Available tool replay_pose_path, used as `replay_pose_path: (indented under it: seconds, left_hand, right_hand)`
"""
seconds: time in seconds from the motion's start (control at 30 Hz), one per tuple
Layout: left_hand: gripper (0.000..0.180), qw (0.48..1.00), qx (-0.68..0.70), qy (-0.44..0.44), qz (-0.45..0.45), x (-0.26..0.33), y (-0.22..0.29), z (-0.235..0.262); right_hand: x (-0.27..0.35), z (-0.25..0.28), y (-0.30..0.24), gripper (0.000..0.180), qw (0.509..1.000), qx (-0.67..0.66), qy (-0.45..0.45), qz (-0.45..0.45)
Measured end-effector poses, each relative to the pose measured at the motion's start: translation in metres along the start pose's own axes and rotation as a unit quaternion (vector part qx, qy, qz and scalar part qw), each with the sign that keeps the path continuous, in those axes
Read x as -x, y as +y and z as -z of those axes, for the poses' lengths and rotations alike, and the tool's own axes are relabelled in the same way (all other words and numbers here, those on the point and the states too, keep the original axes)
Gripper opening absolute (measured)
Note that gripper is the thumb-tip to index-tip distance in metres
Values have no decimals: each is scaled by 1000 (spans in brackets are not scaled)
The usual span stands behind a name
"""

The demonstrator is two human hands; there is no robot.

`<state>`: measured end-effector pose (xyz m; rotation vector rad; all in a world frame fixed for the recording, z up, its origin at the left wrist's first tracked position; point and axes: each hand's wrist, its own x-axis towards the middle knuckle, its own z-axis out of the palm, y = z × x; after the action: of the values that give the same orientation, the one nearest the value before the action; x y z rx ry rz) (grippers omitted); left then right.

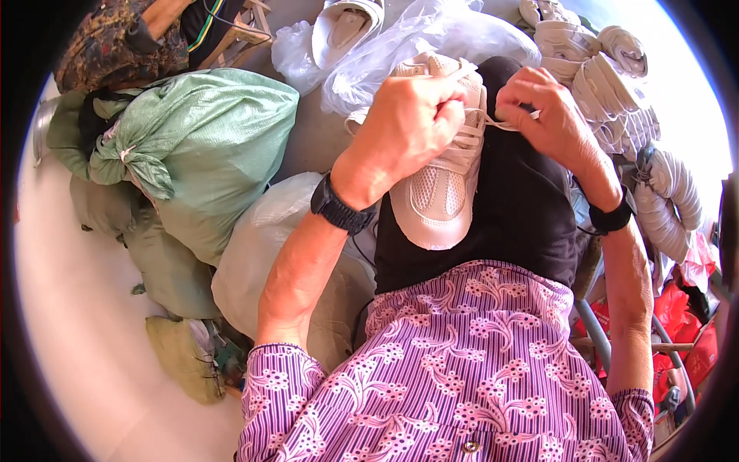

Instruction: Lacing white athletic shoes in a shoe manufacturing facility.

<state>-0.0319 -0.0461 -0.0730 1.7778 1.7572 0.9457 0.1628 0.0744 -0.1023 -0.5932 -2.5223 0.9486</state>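
Observation:
A pale beige sneaker [437, 215] with a mesh toe lies across my black-clad lap, its toe toward me. Over its laced upper, my left hand [416, 127] is closed in a pinch on the shoelace [493, 122]; a short piece of lace sticks up beyond the fist. To the right of the shoe, my right hand [553, 119] also has its fingers closed on the lace. Between the two hands the lace spans the shoe's right edge. My fingers partly hide the lace ends, and the left hand covers part of the upper.
Tied green sacks [208, 146] stand at the left, beside a whitish bag [289, 246]. Clear plastic [431, 38] and another light shoe [346, 31] lie beyond my lap. More beige shoes [608, 85] are piled at right, above red bags [677, 316]. Another person's arm [163, 15] shows upper left.

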Motion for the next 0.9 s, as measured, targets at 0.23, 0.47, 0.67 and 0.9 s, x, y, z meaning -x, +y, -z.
replay_pose_path:
  seconds: [0.23,0.47,0.67,0.9]
  left_hand:
    - [23,983,-53,-173,-7,-40,-2,-12]
    - [21,947,-2,-205,248,-45,-3,-15]
    - [19,932,32,-161,322,-35,-10,-11]
    - [19,907,-45,-266,323,-44,-15,-10]
  right_hand:
    - [12,-20,-8,8,998,59,16,13]
    - [9,-47,0,2,994,47,84,47]
    - [5,-62,2,3,992,46,108,53]
    - [0,-74,-1,4,994,65,86,36]
